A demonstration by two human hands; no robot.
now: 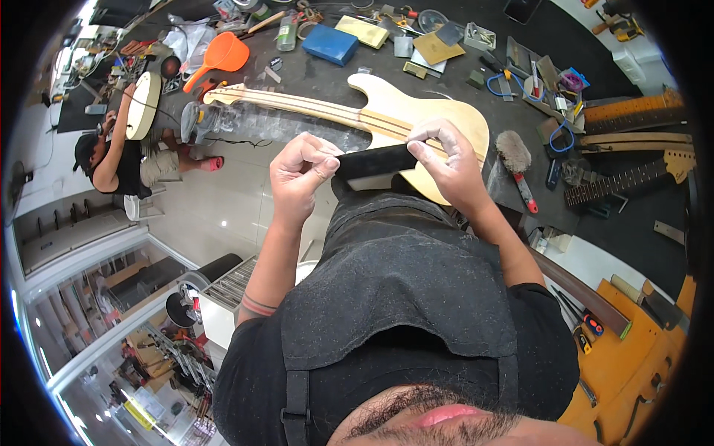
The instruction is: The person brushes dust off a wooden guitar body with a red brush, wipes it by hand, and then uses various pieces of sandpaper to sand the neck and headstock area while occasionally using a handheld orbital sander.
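My left hand [301, 172] pinches one end of a dark, flat rectangular sheet [374, 162]. The fingers of my right hand [450, 160] grip its other end, so it stretches between both hands in front of my apron. White dust coats my fingers. Just beyond, an unpainted pale wooden guitar [424, 108] lies on the dark workbench [327, 70], its body to the right and its striped neck pointing left. My right hand is over the guitar's body and hides part of it.
A blue block [329, 44], an orange scoop [225, 53] and sanding sheets [439, 46] lie along the far bench. At right are a red-handled brush [515, 160] and several guitar necks [617, 182]. Another person [111, 160] handles a pale round-edged piece [143, 105] at left.
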